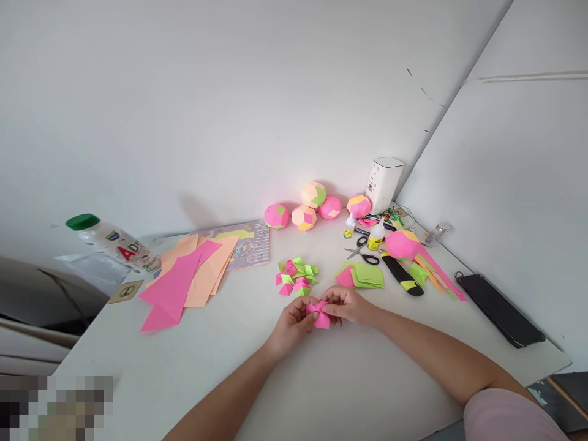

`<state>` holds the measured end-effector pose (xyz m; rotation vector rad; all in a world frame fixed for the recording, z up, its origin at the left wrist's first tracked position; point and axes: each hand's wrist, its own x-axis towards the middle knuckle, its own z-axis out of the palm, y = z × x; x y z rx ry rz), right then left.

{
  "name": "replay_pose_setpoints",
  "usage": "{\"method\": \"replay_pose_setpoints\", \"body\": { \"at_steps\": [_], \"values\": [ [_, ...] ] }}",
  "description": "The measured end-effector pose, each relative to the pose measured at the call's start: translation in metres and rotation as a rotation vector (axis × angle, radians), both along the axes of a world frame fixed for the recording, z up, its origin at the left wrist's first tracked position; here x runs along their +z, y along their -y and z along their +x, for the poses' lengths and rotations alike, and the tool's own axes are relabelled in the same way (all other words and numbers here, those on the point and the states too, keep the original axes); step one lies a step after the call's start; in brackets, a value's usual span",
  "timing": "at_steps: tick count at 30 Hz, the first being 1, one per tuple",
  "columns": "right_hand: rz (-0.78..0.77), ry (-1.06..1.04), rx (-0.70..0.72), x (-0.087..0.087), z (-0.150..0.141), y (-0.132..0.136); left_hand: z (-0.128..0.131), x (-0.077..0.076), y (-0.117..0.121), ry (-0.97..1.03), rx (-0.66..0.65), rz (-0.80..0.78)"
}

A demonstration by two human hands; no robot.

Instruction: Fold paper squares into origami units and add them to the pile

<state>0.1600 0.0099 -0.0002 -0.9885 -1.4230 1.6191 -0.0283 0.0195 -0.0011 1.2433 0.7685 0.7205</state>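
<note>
My left hand [290, 323] and my right hand [345, 304] meet over the white table [193, 367], and both pinch a small folded pink paper piece [318, 315] between their fingers. Just beyond the hands lies a heap of small folded pink and green paper units [297, 277]. To the right of that heap sits a stack of green and pink paper squares [362, 275].
Large pink and orange paper sheets [188, 278] lie at the left beside a cutting mat [248, 244] and a tipped bottle [113, 242]. Several paper balls [304, 211], a white box [384, 182], glue bottles [375, 236], scissors [364, 251], a cutter [403, 275] and a phone [500, 309] stand at the back and right.
</note>
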Motion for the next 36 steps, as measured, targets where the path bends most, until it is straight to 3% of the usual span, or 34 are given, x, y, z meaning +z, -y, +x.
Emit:
{"method": "replay_pose_setpoints", "body": {
  "at_steps": [25,36],
  "values": [
    [0.03,0.059,-0.001,-0.0008,0.0003,0.0024,0.0006,0.0,0.0012,0.007,-0.03,-0.009],
    [0.078,0.13,-0.034,-0.0008,-0.002,0.0053,0.0036,-0.0008,0.0019,-0.019,0.039,-0.025]
  ]
}}
